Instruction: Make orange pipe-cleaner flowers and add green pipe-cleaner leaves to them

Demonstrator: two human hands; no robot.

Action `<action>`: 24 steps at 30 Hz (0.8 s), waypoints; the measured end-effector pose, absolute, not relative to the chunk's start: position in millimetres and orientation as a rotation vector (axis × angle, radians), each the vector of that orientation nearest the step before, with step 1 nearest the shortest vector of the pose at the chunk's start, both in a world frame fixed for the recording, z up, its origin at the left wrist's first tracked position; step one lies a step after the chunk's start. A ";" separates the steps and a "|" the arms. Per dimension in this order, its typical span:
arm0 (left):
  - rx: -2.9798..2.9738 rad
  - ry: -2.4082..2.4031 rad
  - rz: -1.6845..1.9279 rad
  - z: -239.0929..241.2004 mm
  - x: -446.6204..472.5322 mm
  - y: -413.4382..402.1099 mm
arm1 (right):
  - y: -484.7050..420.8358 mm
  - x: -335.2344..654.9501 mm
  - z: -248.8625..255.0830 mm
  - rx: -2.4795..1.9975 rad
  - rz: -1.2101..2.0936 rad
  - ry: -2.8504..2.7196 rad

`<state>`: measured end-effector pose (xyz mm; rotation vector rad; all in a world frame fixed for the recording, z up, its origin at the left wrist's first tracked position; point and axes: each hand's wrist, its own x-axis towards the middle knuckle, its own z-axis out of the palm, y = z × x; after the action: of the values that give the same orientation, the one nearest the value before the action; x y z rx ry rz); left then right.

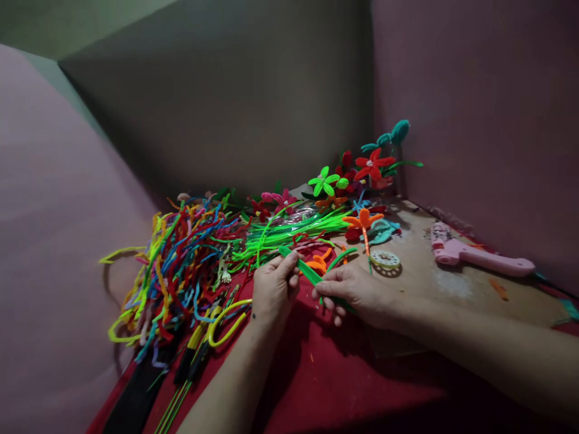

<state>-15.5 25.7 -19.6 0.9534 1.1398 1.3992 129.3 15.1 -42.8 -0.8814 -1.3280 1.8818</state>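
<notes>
A fuzzy, matt green pipe-cleaner strip (307, 271) sits in the grip of both bare hands, left hand (274, 290) and right hand (357, 292). Beside them lies a tangled heap of soft, fluffy multicoloured chenille stems (181, 271). Finished fuzzy chenille flowers (371, 166) share that velvety look. A smooth, slightly glossy pink plastic glue gun (474, 256) rests on a rough, matt brown cardboard sheet (452, 283). The desk wears a matt red cloth (344, 386). A small pale plastic spool (385, 260) looks smooth.

Green pipe cleaner (304, 269), tilted, pinched at both ends above red cloth.
</notes>
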 end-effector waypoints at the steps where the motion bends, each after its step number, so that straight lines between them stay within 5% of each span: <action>1: 0.956 1.147 1.413 -20.0 -15.5 25.6 | 14.2 129.4 -43.1 -0.878 1.867 -1.345; 13: 0.891 1.096 1.404 -16.1 -13.9 25.7 | 14.3 132.2 -49.2 -0.801 1.965 -1.161; 24: 1.056 1.064 0.964 -31.2 -7.9 17.8 | 18.5 137.5 -48.2 -0.784 1.954 -1.173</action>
<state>-7.9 17.8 -31.2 1.0556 1.0643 0.9642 137.5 18.5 -48.2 -0.7840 -1.1727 1.9535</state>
